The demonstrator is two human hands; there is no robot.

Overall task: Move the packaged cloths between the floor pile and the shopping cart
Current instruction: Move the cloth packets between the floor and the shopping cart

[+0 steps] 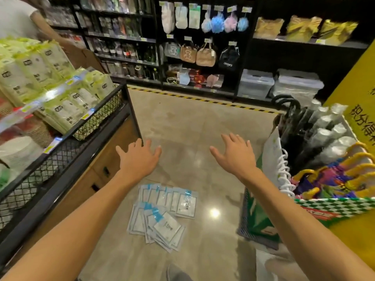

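Note:
Several flat packaged cloths (162, 213), white with blue tops, lie in a loose pile on the shiny floor below my arms. My left hand (139, 158) and my right hand (234, 154) are stretched forward above the floor, palms down, fingers spread, holding nothing. Both hover well above the pile and beyond it. No shopping cart can be told apart for certain; a wire basket (246, 218) full of goods stands at the right.
A black mesh display stand (85, 136) with green-white packets lines the left. Umbrellas and bags fill the basket on the right beside a yellow sign (359, 94). Dark shelving (203, 47) stands across the aisle. A person in white (18, 17) stands at far left.

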